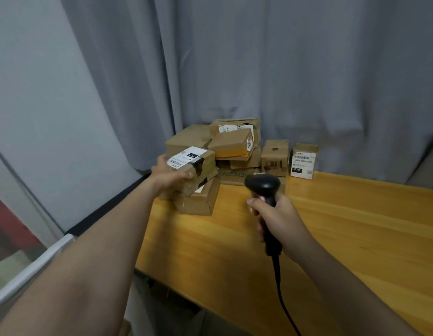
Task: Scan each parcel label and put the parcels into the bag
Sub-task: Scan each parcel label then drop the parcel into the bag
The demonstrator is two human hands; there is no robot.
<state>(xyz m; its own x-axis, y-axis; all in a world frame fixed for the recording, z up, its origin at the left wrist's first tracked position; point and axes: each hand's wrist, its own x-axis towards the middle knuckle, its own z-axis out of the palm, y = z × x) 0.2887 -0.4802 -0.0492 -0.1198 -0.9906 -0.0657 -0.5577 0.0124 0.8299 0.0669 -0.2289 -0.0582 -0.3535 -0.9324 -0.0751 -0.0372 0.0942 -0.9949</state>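
Lined up for a scan.
The left grip (170, 174) clasped the parcel (198, 166) on the pile's left, label up; the right grip (277, 215), wrapped round the scanner (262, 184), stood just right of it.

Parcel label (188, 157) "010" — small box (303, 161) "070"

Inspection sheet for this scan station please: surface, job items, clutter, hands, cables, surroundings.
Surface: wooden table, parcels at its far left.
Job's things: parcel pile by the grey curtain; labelled parcel at its front, label up; small brown box and white-labelled box to the right; bag not in view.
Clutter: nothing seen.
Hands: left hand grips the labelled parcel; right hand holds the scanner.
Cables: scanner cable runs from the handle out of frame.
Surroundings: grey curtain behind.
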